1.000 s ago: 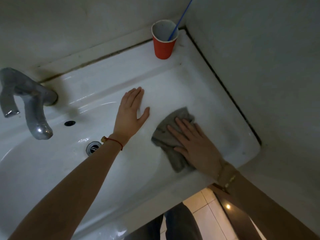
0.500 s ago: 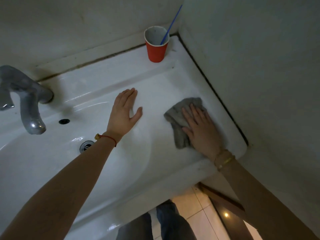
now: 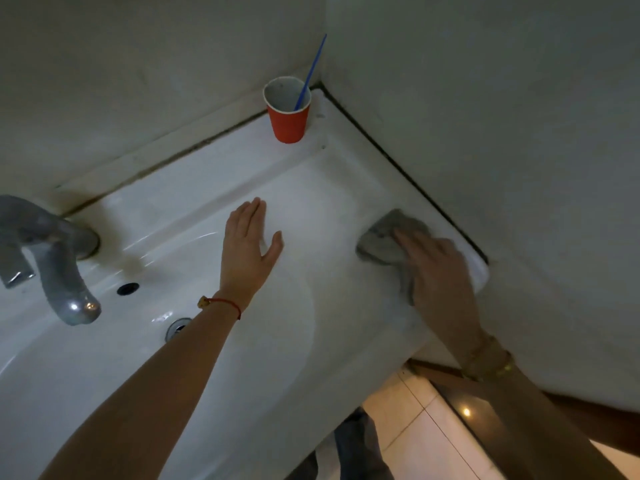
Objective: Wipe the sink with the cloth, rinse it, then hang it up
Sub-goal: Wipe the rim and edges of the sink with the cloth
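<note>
I had my right hand (image 3: 438, 271) laid flat on the grey cloth (image 3: 384, 245), fingers extended and slightly spread, pressing it down onto the white sink (image 3: 207, 368) deck at its far right end, just beside the dark seam where the deck met the side wall (image 3: 519, 133). The cloth was bunched, with a fold sticking out ahead of my fingertips and another trailing under the palm toward the front edge. My left hand (image 3: 247, 251) rested palm-down on the deck, fingers pressed together and thumb held out, holding nothing; I judged it was only bracing me. To wipe this stretch well, I reckoned the pressure should stay even through the whole palm so the cloth dragged with the hand and did not roll up, and that the strokes should run along the seam and into the corner, where grime showed darkest. The red cup (image 3: 289, 114) with the blue stick (image 3: 310, 72) stood in the back corner, well apart from the cloth, but a long stroke that way could have tipped it, so I would have lifted it aside first. The basin around the drain (image 3: 177, 327) and the area under the tap (image 3: 52, 258) I judged remained to be wiped, with rinsing and hanging not yet begun.
</note>
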Demonstrator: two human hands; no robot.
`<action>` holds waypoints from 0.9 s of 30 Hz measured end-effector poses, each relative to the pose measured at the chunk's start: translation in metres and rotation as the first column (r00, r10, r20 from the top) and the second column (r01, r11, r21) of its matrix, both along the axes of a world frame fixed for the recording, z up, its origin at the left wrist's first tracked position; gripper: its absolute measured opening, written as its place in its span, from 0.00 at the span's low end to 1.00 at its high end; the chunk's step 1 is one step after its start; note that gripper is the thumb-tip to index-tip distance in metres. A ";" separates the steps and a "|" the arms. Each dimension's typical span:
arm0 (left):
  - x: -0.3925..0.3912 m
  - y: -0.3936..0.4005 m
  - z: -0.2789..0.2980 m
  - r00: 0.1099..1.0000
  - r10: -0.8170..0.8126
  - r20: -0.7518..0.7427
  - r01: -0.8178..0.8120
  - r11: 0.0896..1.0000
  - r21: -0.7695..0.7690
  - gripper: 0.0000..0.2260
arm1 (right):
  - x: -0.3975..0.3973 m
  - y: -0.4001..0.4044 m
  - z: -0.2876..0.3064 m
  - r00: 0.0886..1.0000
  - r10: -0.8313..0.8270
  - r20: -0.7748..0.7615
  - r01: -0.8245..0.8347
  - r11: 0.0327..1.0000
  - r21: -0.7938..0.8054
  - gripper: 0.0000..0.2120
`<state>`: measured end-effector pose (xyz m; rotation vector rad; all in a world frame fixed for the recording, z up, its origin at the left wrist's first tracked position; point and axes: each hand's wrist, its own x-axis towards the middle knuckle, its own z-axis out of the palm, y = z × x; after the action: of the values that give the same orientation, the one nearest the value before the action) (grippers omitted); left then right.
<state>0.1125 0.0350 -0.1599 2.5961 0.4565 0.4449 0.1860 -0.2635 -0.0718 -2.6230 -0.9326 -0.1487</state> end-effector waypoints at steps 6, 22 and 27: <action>-0.003 0.001 -0.001 1.000 -0.009 -0.024 0.009 1.000 -0.017 0.27 | 0.014 -0.015 -0.016 0.971 -0.149 0.185 0.201 0.931 -0.304 0.21; -0.002 0.003 0.000 1.000 -0.011 -0.013 0.010 1.000 -0.010 0.27 | 0.032 0.007 -0.036 0.976 -0.144 0.161 0.178 0.959 -0.222 0.19; -0.002 0.001 -0.002 1.000 -0.004 -0.024 0.004 1.000 -0.012 0.27 | 0.080 0.059 -0.048 0.978 0.055 0.202 0.015 0.945 -0.326 0.23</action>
<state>0.1105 0.0364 -0.1616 2.5933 0.4604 0.4092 0.2661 -0.2046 -0.1194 -2.9439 -1.1396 -0.2922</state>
